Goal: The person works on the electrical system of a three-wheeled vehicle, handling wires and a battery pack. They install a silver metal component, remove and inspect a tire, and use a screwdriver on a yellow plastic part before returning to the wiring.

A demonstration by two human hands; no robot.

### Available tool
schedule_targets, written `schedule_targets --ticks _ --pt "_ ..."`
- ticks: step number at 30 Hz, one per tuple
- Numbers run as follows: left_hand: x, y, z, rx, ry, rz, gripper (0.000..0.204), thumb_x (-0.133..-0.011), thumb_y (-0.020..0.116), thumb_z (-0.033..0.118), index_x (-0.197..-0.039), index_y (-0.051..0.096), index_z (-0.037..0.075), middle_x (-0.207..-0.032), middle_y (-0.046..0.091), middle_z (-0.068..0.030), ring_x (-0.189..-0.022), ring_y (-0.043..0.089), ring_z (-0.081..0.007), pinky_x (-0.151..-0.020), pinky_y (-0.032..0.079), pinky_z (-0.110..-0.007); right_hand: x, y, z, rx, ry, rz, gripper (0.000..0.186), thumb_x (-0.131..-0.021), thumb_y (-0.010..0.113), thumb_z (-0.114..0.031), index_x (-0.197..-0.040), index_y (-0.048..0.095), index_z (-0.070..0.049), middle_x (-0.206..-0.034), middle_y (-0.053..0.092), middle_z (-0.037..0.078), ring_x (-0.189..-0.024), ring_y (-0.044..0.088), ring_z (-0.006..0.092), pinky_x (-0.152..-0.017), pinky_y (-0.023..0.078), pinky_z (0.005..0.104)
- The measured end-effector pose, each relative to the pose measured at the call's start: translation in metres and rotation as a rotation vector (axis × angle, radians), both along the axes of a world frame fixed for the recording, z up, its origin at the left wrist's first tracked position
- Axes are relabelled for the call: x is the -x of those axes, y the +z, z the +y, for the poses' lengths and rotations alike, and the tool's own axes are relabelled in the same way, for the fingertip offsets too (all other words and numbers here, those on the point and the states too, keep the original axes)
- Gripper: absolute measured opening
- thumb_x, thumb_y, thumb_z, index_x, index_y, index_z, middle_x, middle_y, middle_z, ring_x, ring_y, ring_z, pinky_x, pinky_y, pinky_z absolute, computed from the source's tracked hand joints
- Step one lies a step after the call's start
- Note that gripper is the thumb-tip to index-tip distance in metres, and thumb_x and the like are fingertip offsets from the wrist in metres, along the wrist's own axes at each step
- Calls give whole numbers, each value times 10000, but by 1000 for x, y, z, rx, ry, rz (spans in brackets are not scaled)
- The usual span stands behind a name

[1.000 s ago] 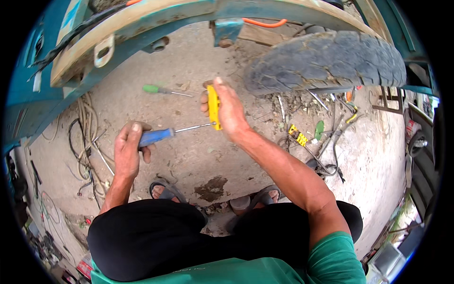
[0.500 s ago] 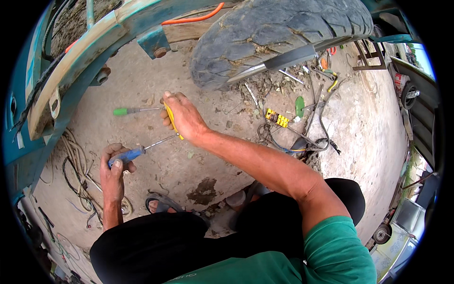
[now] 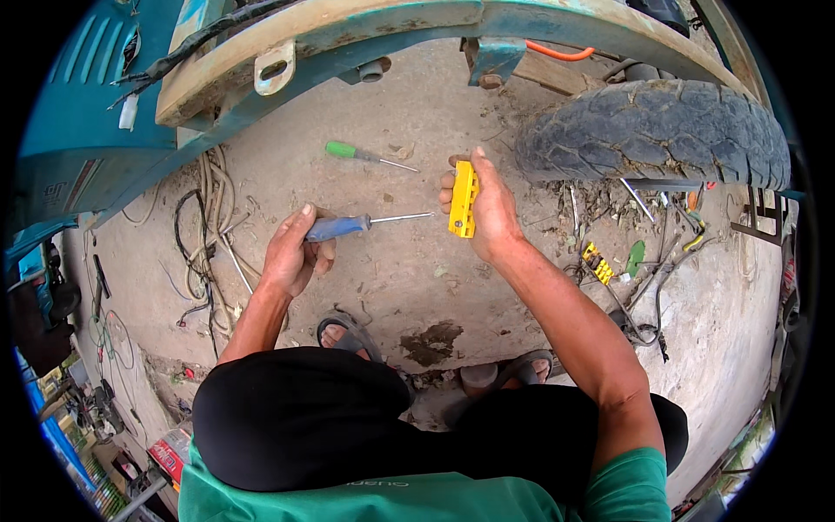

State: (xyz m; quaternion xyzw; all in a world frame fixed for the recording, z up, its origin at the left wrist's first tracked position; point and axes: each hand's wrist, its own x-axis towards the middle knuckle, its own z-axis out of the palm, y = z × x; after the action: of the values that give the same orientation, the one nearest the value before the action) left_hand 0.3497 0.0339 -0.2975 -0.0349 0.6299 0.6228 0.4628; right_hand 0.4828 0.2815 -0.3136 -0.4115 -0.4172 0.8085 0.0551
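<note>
My left hand (image 3: 290, 253) is closed around the blue handle of a screwdriver (image 3: 341, 228), its shaft pointing right. The screwdriver's tip stops just short of a yellow block (image 3: 465, 197) with slots and screws, which looks like a terminal block. My right hand (image 3: 496, 211) grips this block upright, thumb at its top end and fingers behind it. Farther off, between the hands, a second screwdriver (image 3: 341, 150) with a green handle lies on the ground.
A teal metal frame (image 3: 383, 39) spans the far side, with a worn tire (image 3: 652, 130) at far right. Another yellow block (image 3: 597, 264) lies among cables and debris on the right. Coiled cables (image 3: 213, 226) lie left, and my sandalled feet (image 3: 348, 337) are below.
The view has swung, so the scene sits farther right. My right hand has turned the yellow block from edge-on to showing its slotted face. The blue screwdriver now points more level.
</note>
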Motion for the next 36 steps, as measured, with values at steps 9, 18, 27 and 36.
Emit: schedule_targets --ticks 9,18,27,36 --pt "1 -58 -27 546 -482 1078 306 -927 638 278 -1030 629 -9 -908 634 -150 -818 630 -302 -747 506 -389 4 6 -5 165 -25 15 595 -1020 392 -528 -1292 497 -10 -969 616 88 -843 594 174 -767 502 343" --pt "-46 20 62 7 -543 772 225 -821 720 66 -1033 647 40 -952 620 -101 -859 624 -235 -774 510 -360 15 17 -26 200 29 27 575 -1036 390 -502 -1335 458 -15 -1038 607 98 -959 595 199 -826 505 351" --pt "-52 6 64 134 -585 831 230 -863 684 171 -1014 609 14 -871 602 -158 -800 616 -312 -699 492 -437 11 9 -35 203 41 71 547 -1042 415 -457 -1334 444 4 -1073 586 110 -1010 588 202 -840 514 356" --pt "-56 0 62 -31 -477 806 201 -880 662 136 -993 593 -14 -877 602 -181 -781 610 -303 -671 477 -421 11 7 -36 209 48 58 599 -1034 410 -489 -1372 413 5 -1119 573 111 -1076 578 226 -919 505 383"
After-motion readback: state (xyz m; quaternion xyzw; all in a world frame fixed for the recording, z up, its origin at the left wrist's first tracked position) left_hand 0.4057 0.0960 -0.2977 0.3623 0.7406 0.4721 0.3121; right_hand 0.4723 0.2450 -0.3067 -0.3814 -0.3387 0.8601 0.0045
